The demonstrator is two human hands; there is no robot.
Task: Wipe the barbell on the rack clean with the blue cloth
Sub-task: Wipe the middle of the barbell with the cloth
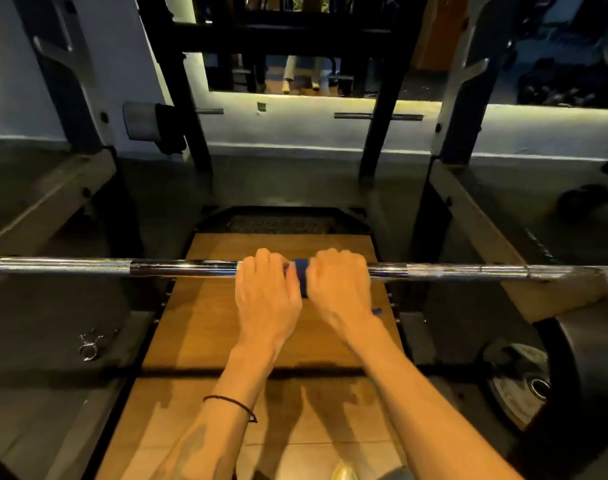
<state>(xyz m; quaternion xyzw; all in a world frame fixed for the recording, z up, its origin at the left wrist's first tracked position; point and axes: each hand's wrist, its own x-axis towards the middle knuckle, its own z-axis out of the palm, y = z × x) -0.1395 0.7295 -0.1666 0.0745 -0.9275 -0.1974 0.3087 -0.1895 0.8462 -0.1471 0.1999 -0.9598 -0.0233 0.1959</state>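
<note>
Chrome barbell (191,268) lies level across the rack, both hands on its middle.
Blue cloth (301,277) wraps the bar between them; left hand (266,292) and right hand (337,289) curl their fingers (261,259) over bar and cloth, above the wooden platform (198,327).

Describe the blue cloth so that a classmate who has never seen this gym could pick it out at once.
Find the long shiny barbell running across the picture over the wooden floor panel. Near its middle, the left hand and right hand grip it side by side. The blue cloth is the dark blue strip showing between them, wrapped round the bar, among the few blue things against steel and skin.
</note>
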